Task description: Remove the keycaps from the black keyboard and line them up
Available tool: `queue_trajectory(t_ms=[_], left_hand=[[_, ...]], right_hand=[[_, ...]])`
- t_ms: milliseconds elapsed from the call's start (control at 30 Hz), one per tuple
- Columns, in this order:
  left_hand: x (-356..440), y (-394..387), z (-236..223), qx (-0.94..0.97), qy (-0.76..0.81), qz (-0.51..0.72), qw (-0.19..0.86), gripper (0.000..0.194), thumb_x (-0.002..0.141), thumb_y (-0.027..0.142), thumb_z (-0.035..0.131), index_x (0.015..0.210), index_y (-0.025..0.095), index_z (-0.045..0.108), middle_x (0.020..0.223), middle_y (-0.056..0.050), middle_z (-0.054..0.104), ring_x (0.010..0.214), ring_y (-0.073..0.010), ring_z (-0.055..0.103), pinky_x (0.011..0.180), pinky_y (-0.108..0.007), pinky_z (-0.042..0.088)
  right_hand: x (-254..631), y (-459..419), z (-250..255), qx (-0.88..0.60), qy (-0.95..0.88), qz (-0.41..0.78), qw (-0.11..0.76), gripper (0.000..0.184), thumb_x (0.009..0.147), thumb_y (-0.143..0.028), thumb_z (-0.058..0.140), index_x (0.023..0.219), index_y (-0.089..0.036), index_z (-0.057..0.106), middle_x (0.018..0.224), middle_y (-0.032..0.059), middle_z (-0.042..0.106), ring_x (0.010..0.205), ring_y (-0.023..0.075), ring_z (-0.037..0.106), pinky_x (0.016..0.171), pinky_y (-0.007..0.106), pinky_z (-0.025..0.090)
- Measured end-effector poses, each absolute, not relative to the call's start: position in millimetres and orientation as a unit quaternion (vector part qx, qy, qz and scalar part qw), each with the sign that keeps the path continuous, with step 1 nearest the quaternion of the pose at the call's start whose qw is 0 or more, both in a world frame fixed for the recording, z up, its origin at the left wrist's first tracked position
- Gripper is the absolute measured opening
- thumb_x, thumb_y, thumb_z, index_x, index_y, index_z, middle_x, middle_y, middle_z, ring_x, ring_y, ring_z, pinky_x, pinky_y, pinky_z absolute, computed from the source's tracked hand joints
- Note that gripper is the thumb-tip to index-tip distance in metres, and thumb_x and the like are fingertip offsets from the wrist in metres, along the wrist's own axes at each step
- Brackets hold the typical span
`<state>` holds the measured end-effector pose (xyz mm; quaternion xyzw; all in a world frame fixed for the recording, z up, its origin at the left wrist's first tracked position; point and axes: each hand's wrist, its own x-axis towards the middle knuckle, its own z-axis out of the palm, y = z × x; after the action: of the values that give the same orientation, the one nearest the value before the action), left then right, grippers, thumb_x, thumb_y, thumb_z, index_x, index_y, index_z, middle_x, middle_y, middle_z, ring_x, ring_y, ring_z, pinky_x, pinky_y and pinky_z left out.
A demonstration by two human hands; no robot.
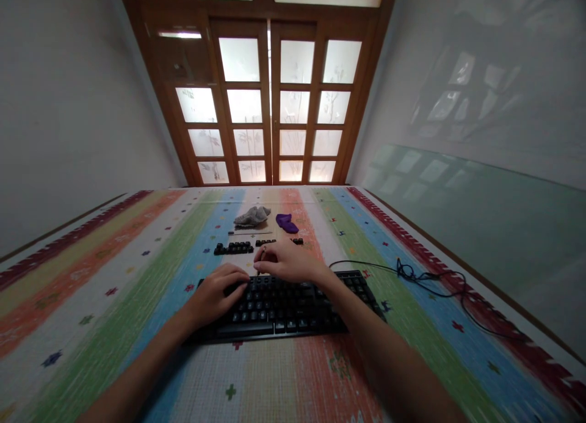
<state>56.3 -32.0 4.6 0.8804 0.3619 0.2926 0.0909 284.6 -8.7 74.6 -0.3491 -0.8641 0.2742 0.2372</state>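
A black keyboard (284, 307) lies on the striped tablecloth in front of me. My left hand (222, 292) rests over its upper left part, fingers stretched toward the back edge and the thumb apart. Above the keyboard's back row, my right hand (288, 261) is closed in a pinch. Something thin and dark seems to be between its fingertips, too small to make out. Behind the keyboard, loose black keycaps (233, 248) stand in a row, partly hidden by my right hand. A thin stick-like tool (249, 232) lies farther back.
A crumpled grey cloth (251, 217) and a purple cloth (286, 223) lie beyond the keycaps. The keyboard's black cable (412, 273) runs in a tangle to the right over the tablecloth (137, 301). Wooden glass-paned doors (270, 105) stand past the table's far edge.
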Motion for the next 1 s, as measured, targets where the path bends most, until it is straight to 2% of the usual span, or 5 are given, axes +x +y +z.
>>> queue_trajectory(t_ms=[367,633,800,900,1000], left_hand=[[63,-41,-3,0.895,0.345,0.270,0.078,0.019,0.094,0.021,0.049,0.097,0.020,0.068,0.096,-0.007,0.070,0.092,-0.0209,0.064,0.085,-0.037,0.051],[66,-44,-3,0.892,0.364,0.257,0.080,0.020,0.094,0.023,0.048,0.106,0.021,0.064,0.096,-0.007,0.070,0.090,-0.0218,0.064,0.083,-0.039,0.052],[67,-44,-3,0.883,0.366,0.277,0.097,0.024,0.094,0.023,0.049,0.116,0.023,0.060,0.104,-0.007,0.068,0.096,-0.0213,0.064,0.087,-0.037,0.052],[67,-44,-5,0.883,0.367,0.279,0.092,0.019,0.094,0.023,0.049,0.107,0.023,0.063,0.102,-0.007,0.068,0.094,-0.0212,0.063,0.086,-0.037,0.052],[67,-43,-7,0.885,0.362,0.282,0.083,0.015,0.094,0.023,0.049,0.098,0.022,0.063,0.101,-0.007,0.067,0.094,-0.0215,0.063,0.086,-0.037,0.052]], right_hand=[[281,-7,63,-0.353,-0.868,0.275,0.213,0.017,0.087,-0.022,0.063,0.091,-0.011,0.075,0.069,0.0043,0.070,0.062,0.0133,0.060,0.059,0.023,0.039],[291,8,42,-0.342,-0.799,0.444,0.219,0.018,0.083,-0.026,0.066,0.091,-0.011,0.073,0.069,0.0042,0.072,0.062,0.0152,0.066,0.060,0.024,0.049],[281,0,43,-0.351,-0.828,0.361,0.247,0.014,0.084,-0.022,0.065,0.089,-0.013,0.074,0.069,0.0027,0.070,0.064,0.0139,0.064,0.060,0.022,0.044],[270,-13,50,-0.348,-0.863,0.286,0.226,0.016,0.087,-0.028,0.064,0.088,-0.015,0.074,0.070,0.0027,0.070,0.062,0.0128,0.059,0.057,0.022,0.039],[264,-22,54,-0.350,-0.888,0.210,0.211,0.016,0.088,-0.026,0.063,0.086,-0.014,0.073,0.074,0.0052,0.071,0.065,0.0144,0.058,0.061,0.025,0.036]])
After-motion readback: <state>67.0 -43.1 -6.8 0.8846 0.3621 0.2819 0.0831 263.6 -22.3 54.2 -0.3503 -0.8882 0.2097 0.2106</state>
